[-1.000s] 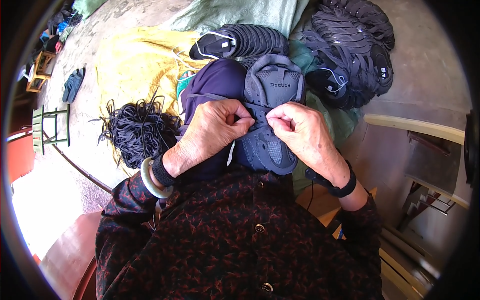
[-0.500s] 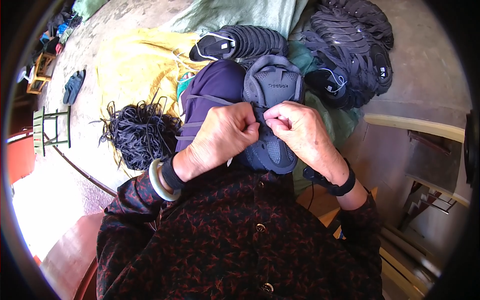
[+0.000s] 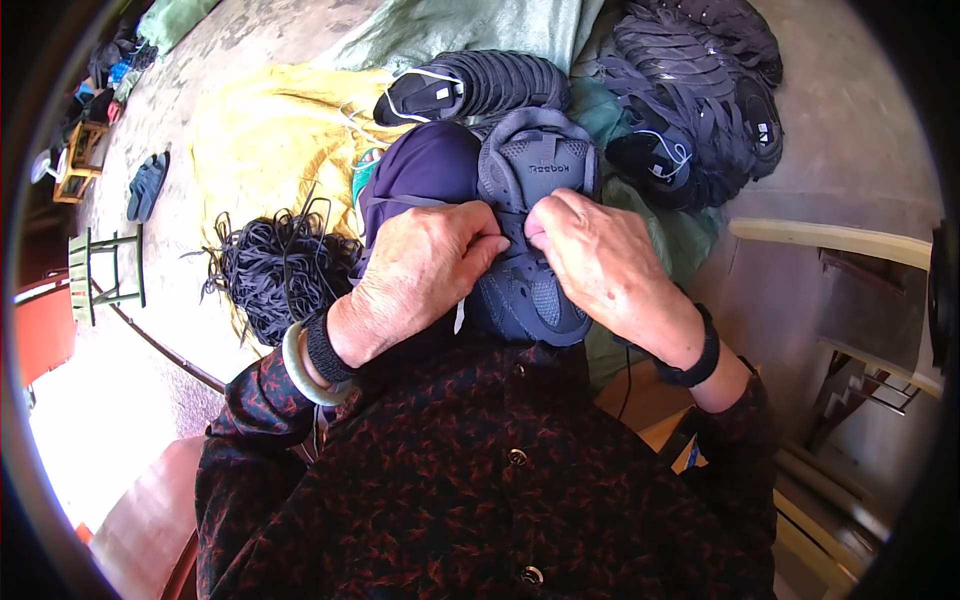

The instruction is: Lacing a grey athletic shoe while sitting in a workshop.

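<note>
A dark grey-blue shoe upper (image 3: 545, 170) lies on my lap, its padded collar and tongue pointing away from me. My left hand (image 3: 425, 262) is closed in a pinch at the left side of its lacing area. At the opposite side, my right hand (image 3: 605, 255) pinches too, knuckles up. Between the fingertips runs what looks like a dark shoelace, mostly hidden by the fingers. The shoe's toe (image 3: 550, 305) shows below the hands. A tangled heap of black shoelaces (image 3: 280, 265) sits left of my knee.
A row of nested black shoe uppers (image 3: 515, 82) lies beyond my knee, partly on yellow sheeting (image 3: 270, 130). More stacked uppers (image 3: 700, 110) are at the far right on green sheeting. A wooden-edged stool (image 3: 830, 245) stands right; slippers (image 3: 148, 187) and a green stool (image 3: 105, 270) are left.
My right hand has moved a little up and left over the shoe, its fingers turned further in. The left hand remains pinched, slightly shifted left. The whole view has shifted slightly.
</note>
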`<state>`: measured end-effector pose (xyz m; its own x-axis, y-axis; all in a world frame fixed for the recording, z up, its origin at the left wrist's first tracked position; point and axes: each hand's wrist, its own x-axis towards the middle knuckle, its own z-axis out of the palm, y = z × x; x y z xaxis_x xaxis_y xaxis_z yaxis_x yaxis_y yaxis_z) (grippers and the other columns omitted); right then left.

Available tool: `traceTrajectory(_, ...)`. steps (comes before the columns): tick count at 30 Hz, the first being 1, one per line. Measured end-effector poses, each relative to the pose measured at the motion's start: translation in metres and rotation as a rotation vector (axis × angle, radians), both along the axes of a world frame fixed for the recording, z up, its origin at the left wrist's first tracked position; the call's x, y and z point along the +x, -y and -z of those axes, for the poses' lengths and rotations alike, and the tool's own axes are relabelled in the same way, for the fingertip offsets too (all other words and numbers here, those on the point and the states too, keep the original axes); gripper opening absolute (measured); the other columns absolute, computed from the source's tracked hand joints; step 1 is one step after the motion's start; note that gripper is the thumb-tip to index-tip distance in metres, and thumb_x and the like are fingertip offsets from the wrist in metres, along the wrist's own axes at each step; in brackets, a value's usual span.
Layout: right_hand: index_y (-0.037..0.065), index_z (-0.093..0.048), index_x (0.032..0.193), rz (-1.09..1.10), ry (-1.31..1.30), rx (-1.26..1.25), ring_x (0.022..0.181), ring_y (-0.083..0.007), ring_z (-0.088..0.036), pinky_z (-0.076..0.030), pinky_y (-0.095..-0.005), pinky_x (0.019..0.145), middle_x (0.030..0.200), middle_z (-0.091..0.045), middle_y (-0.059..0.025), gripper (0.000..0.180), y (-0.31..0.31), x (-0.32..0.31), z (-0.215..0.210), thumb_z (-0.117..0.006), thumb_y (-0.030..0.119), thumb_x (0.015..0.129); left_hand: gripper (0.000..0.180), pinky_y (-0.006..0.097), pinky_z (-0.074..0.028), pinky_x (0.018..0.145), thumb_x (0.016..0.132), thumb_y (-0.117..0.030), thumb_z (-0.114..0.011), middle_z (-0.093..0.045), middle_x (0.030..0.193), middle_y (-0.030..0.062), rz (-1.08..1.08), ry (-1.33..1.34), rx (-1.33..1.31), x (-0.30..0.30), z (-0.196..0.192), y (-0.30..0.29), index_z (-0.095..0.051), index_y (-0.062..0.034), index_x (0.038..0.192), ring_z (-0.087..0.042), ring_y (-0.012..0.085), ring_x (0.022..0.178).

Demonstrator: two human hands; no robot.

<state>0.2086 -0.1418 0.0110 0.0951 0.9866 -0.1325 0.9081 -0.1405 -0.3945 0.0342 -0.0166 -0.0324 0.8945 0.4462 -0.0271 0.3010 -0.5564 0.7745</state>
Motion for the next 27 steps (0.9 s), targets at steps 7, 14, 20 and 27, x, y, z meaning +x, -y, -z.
traceTrajectory(7,0.006,-0.063,0.1,0.227,0.236,0.246,0.085,-0.0369,-0.066,-0.054,-0.0425,0.073,0.093,-0.066,-0.0165,0.01,0.027,0.095,-0.049,-0.056,0.012,0.098,0.011,0.038,-0.054,0.069,0.09,-0.013,-0.073,-0.069,0.089,0.0111,0.004,0.061,0.106,-0.006,0.002,-0.012,-0.069,-0.005,0.095,-0.07,0.0292,0.08)
traceTrajectory(14,0.002,-0.059,0.113,0.68,-1.116,0.289,0.071,-0.0124,-0.057,-0.054,-0.0314,0.07,0.118,-0.067,-0.0182,0.022,0.047,0.12,-0.036,-0.059,0.022,0.104,0.017,0.039,-0.053,0.069,0.089,-0.008,-0.073,-0.066,0.091,0.0125,-0.125,0.167,0.123,-0.014,-0.014,0.005,-0.064,-0.0047,0.104,-0.067,0.0312,0.081)
traceTrajectory(20,0.004,-0.062,0.118,0.434,-1.812,0.406,0.099,-0.0262,-0.071,-0.059,-0.0427,0.093,0.126,-0.065,-0.0254,0.019,0.031,0.114,0.003,-0.052,0.014,0.107,0.017,0.034,-0.052,0.065,0.093,-0.008,-0.072,-0.067,0.085,0.0112,0.007,0.063,-0.098,-0.015,-0.013,0.018,-0.062,-0.0029,0.106,-0.066,0.0236,0.071)
traceTrajectory(27,0.0,-0.054,0.134,0.447,-1.463,0.514,0.112,-0.0315,-0.068,-0.054,-0.0463,0.104,0.119,-0.067,-0.0209,0.034,0.015,0.09,0.007,-0.061,0.005,0.101,0.014,0.025,-0.052,0.071,0.096,-0.007,-0.072,-0.068,0.088,0.0024,0.044,-0.144,-0.467,-0.016,-0.006,-0.002,-0.069,0.0023,0.107,-0.061,0.0061,0.08)
